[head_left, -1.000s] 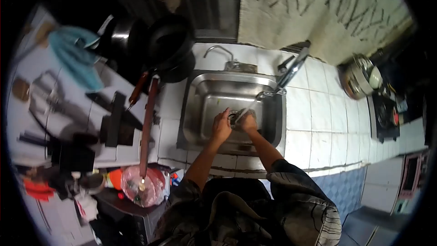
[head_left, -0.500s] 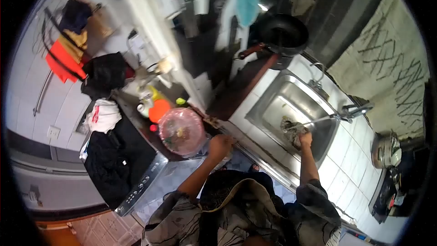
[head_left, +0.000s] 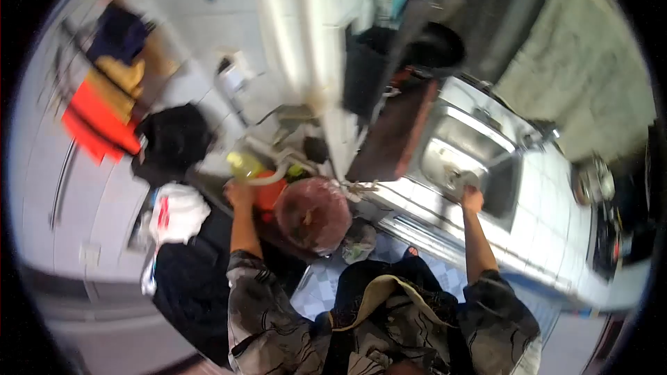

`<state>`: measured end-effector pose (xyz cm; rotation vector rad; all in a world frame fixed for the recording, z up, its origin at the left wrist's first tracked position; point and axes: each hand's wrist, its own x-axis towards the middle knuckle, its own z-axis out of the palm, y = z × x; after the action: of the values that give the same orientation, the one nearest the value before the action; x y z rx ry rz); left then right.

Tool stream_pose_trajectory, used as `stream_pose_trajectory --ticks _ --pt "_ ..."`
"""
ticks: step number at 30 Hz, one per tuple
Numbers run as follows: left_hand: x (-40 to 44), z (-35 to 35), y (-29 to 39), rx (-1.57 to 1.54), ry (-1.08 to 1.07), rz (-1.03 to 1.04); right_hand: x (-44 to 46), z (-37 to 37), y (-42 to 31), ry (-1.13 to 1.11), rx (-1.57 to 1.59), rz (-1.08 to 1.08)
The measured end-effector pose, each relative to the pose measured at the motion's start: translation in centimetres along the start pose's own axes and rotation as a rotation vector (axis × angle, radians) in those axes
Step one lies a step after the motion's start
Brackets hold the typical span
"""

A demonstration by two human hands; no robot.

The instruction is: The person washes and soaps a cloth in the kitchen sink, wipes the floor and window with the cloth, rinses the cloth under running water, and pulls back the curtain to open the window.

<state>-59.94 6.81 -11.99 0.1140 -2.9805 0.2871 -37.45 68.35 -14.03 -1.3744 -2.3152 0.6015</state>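
Note:
My left hand (head_left: 238, 193) is beside a yellow-capped bottle (head_left: 244, 165) and an orange object (head_left: 269, 194), left of a pink plastic-covered bowl (head_left: 313, 215). Its fingers are blurred, so whether it grips the bottle cannot be made out. Over the steel sink (head_left: 517, 191), my right hand (head_left: 472, 198) is closed on a greyish scrubber (head_left: 455, 180). A faucet (head_left: 542, 135) at the sink's far right corner runs a stream of water toward it.
A brown board (head_left: 396, 132) leans left of the sink, near a black pan (head_left: 436, 45). Black cloth (head_left: 194, 278) and a white bag (head_left: 179, 214) lie at left. A pot (head_left: 590, 180) stands on the right. A plastic bag (head_left: 358, 242) is below the counter.
The view has turned left. My left hand has left the sink and moved past the pink bowl to the bottles. My right hand stays at the sink with the scrubber.

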Motion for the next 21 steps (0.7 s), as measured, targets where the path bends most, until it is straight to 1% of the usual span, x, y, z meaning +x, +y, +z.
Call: stream_pose_trajectory --ticks 1,2,3,4,6,8,12,14,16,17,18,19,20,21 --pt "1.7 1.9 -1.0 -0.14 -0.189 -0.01 -0.7 -1.6 -1.6 -0.01 -0.091 0.081" --pt "2.6 5.0 -2.7 0.02 -0.223 0.278 -1.0 -2.4 -1.5 -0.028 -0.004 0.047" --pt "2.2 3.6 -2.2 -0.178 -0.193 0.147 -0.7 -2.3 -0.8 -0.005 -0.077 0.038" --pt "1.8 3.0 -2.3 -0.361 -0.12 0.071 -0.7 -2.8 -0.3 -0.006 -0.065 -0.012" --pt "2.9 2.9 -2.9 -0.239 -0.233 0.045 -0.9 -3.4 -0.1 0.02 -0.007 0.097" --pt "4.2 4.5 -3.9 -0.288 -0.316 -0.011 -1.4 -5.1 -0.3 -0.059 0.028 0.195" --pt "4.1 1.5 -4.0 -0.223 -0.247 0.035 -1.7 -5.9 1.1 -0.016 0.056 0.182" --pt "3.4 -1.4 -4.5 -0.171 -0.18 0.015 -1.4 -5.7 2.1 -0.067 0.11 0.207" --pt "3.4 -2.6 -5.9 -0.176 -0.104 0.058 -1.1 -5.0 3.1 -0.075 0.088 0.226" --pt "2.0 -6.4 -4.7 -0.181 -0.07 0.005 -1.0 -4.7 3.3 -0.086 0.073 0.218" --pt "1.8 -7.2 -4.8 -0.162 -0.007 0.03 -0.7 -4.3 3.9 -0.098 0.059 0.209" --pt "1.4 -8.0 -4.7 -0.202 -0.001 -0.015 0.1 -3.8 4.4 -0.136 0.051 0.198" --pt "0.2 -11.0 -3.9 -0.242 0.005 -0.061 0.9 -3.1 5.1 -0.14 0.052 0.206" --pt "-0.5 -12.4 -3.8 -0.252 0.063 -0.035 1.9 -2.4 5.6 -0.155 -0.017 0.132"
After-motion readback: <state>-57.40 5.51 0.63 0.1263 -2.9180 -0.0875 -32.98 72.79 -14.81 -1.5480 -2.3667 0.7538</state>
